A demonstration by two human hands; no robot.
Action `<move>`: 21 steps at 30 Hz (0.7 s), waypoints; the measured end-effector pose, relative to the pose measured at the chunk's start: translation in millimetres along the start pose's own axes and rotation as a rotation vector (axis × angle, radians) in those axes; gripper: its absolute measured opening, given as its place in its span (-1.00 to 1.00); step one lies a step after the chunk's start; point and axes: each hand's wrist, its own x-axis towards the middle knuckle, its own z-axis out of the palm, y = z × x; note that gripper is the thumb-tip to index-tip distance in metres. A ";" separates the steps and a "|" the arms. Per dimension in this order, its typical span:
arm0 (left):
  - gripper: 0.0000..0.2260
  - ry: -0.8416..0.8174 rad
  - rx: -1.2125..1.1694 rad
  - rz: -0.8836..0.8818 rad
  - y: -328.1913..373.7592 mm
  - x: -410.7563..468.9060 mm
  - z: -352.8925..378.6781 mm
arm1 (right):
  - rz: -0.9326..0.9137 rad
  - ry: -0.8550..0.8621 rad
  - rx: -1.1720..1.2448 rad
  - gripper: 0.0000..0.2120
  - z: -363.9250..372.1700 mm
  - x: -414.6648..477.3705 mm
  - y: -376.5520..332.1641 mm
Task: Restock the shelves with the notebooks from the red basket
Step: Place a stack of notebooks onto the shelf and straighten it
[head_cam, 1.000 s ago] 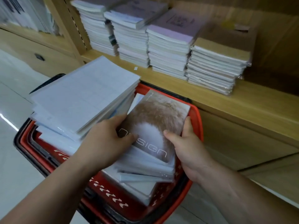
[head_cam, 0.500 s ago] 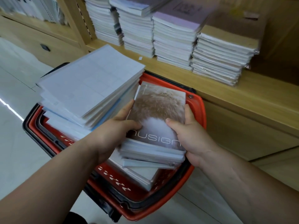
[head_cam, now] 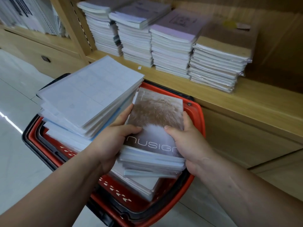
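A small stack of notebooks point(head_cam: 154, 154), topped by a brown-and-white cover, sits over the right half of the red basket point(head_cam: 197, 115), clasped from both sides: the left hand point(head_cam: 113, 143) grips its left edge with the thumb on the cover, and the right hand point(head_cam: 188, 141) grips the right edge the same way. The basket is far from empty, with more notebooks under that stack and a taller pale pile point(head_cam: 88, 97) filling its left half, so most of the restocking seems yet to be done. The shelf point(head_cam: 255, 99) just behind carries four stacks point(head_cam: 164, 41), with bare wood to their right.
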 end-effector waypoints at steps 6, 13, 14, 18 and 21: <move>-0.41 0.022 -0.094 -0.016 4.0 4.0 -5.3 | -0.044 -0.029 0.020 -0.35 -2.8 4.4 -5.7; -0.34 0.026 -0.063 -0.024 -1.6 4.3 0.7 | 0.020 -0.036 0.076 -0.17 1.1 9.4 -1.0; -0.33 0.025 -0.064 -0.019 -0.7 3.8 0.7 | 0.034 -0.043 0.081 -0.14 1.7 9.6 -1.4; -0.33 0.013 -0.081 0.015 3.1 2.9 1.0 | 0.073 -0.093 0.091 -0.10 3.0 8.1 -6.6; -0.34 0.000 -0.103 0.037 4.0 3.3 3.3 | 0.082 -0.120 0.080 -0.10 0.0 7.3 -11.6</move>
